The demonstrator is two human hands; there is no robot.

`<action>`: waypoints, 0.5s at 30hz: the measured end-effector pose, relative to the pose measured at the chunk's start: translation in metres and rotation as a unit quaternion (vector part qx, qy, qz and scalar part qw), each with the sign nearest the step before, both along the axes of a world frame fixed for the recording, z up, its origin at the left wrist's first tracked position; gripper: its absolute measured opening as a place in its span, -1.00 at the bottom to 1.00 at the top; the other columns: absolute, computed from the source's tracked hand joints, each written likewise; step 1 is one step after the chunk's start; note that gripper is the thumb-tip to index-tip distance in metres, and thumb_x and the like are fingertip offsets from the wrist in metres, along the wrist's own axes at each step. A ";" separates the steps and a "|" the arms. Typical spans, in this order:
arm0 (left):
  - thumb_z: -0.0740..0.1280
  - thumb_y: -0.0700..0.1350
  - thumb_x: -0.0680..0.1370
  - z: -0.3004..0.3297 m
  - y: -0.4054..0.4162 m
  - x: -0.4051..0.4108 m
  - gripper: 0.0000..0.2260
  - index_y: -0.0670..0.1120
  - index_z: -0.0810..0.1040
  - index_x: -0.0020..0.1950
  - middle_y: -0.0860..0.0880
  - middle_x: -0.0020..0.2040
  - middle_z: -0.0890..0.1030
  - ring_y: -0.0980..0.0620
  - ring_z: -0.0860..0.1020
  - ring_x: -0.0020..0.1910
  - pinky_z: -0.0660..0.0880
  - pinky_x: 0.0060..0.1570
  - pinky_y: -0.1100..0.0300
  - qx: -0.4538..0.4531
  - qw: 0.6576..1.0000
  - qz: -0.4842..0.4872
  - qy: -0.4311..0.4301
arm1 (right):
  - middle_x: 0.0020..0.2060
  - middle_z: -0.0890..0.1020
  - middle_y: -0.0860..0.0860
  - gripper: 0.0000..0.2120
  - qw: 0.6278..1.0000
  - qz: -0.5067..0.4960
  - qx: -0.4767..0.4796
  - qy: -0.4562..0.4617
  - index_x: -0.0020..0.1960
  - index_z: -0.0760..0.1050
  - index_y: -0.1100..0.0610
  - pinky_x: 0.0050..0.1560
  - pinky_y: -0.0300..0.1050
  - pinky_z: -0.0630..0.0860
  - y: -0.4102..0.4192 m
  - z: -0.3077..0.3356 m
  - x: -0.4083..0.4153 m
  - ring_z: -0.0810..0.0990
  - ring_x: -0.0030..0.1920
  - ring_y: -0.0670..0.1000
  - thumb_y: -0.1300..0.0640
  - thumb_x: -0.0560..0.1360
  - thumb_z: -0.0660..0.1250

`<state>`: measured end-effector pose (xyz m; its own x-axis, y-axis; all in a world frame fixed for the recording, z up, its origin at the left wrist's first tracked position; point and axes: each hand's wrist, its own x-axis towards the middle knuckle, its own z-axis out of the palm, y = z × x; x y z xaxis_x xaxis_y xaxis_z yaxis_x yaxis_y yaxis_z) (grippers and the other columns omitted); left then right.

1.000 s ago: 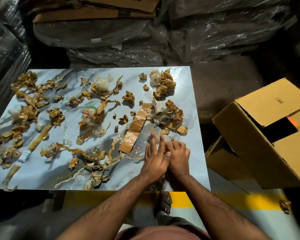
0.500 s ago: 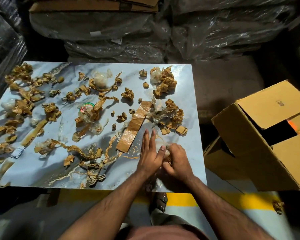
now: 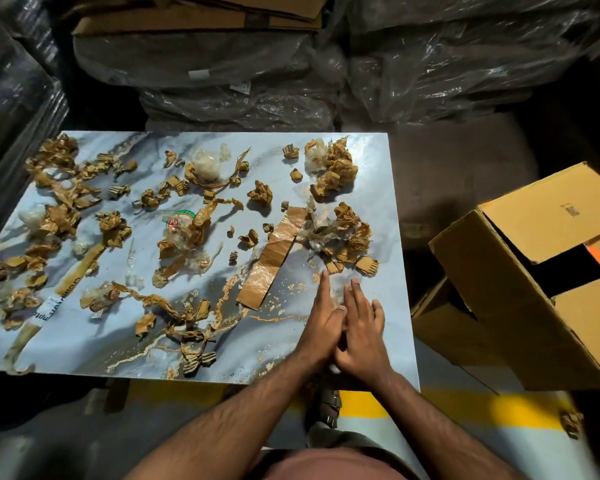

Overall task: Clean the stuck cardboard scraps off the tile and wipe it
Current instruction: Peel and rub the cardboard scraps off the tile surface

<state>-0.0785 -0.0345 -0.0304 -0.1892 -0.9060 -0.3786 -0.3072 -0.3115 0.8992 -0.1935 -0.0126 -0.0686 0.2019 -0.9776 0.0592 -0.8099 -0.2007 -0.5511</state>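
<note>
— Hands?
— Left hand (image 3: 321, 323) and right hand (image 3: 362, 332) lie flat, fingers straight, side by side on the tile (image 3: 371, 188), gripping nothing.
— Scraps?
— Cardboard scraps (image 3: 336, 173) litter the tile beyond them.

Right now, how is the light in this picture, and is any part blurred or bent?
Head view: light falls on the glossy tile, which shows soft glare; the wrapped stacks behind stay dark. The hands are a little soft. The wide lens bends the tile's edges.
</note>
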 end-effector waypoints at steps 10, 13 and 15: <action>-0.09 0.26 0.64 0.029 -0.034 0.048 -0.41 -0.06 0.28 0.52 -0.08 0.49 0.35 0.00 0.44 0.34 0.37 0.31 0.09 0.204 0.923 0.153 0.288 | 0.22 0.53 0.14 -0.46 0.997 -0.017 -0.009 -0.072 0.37 0.41 0.09 0.19 0.12 0.46 -0.017 -0.001 0.047 0.48 0.18 0.16 -0.27 0.60 0.08; -0.07 0.23 0.64 0.032 -0.031 0.048 -0.41 -0.12 0.34 0.48 -0.13 0.48 0.36 -0.01 0.45 0.31 0.38 0.28 0.11 0.213 0.888 0.221 0.343 | 0.03 0.55 0.07 -0.59 0.989 -0.048 0.003 -0.143 0.23 0.49 0.09 0.00 -0.03 0.46 -0.020 0.004 0.058 0.50 0.03 0.06 -0.18 0.59 0.15; -0.07 0.19 0.66 0.038 -0.032 0.047 -0.43 -0.15 0.30 0.50 -0.14 0.50 0.32 0.00 0.39 0.37 0.39 0.15 0.20 0.209 0.880 0.225 0.361 | -0.07 0.55 -0.01 -0.65 0.981 -0.059 0.004 -0.186 0.15 0.53 0.10 -0.10 -0.17 0.39 -0.024 0.013 0.058 0.49 -0.07 -0.03 -0.13 0.56 0.21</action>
